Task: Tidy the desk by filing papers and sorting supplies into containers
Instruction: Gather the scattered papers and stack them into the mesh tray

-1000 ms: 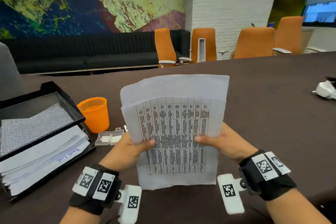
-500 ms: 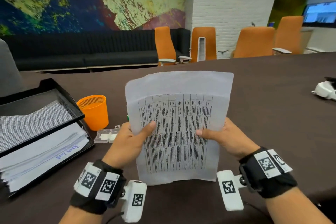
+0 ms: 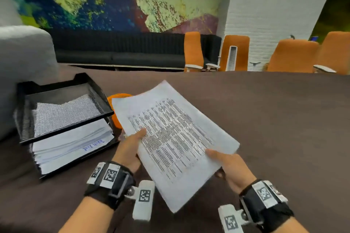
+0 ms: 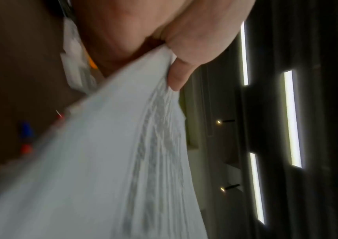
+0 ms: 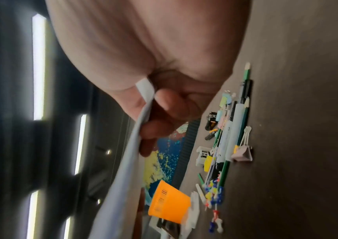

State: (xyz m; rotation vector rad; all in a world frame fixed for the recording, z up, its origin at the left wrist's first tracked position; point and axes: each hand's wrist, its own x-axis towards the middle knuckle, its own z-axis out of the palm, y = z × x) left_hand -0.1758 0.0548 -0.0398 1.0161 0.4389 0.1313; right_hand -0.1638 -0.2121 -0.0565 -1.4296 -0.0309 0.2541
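Note:
A stack of printed sheets (image 3: 174, 138) with a table on top is held above the dark desk, tilted toward the left. My left hand (image 3: 130, 143) pinches its left edge, thumb on top; the thumb and paper (image 4: 123, 145) show blurred in the left wrist view. My right hand (image 3: 227, 162) pinches the lower right edge, and the paper edge (image 5: 141, 122) runs between its thumb and fingers. A black two-tier mesh tray (image 3: 28, 115) stands at the left, with paper in both tiers. An orange cup (image 3: 117, 98) is partly hidden behind the sheets.
Under the sheets lie pens, pencils, binder clips and push pins (image 5: 225, 145) beside the orange cup (image 5: 170, 202) and small clear boxes. Orange chairs (image 3: 291, 56) line the desk's far side, a grey chair back (image 3: 24, 66) stands left of the tray.
The stack has swung from upright in front of me to tilted leftward, its top corner now close to the tray. Both hands kept their hold. My view turned left.

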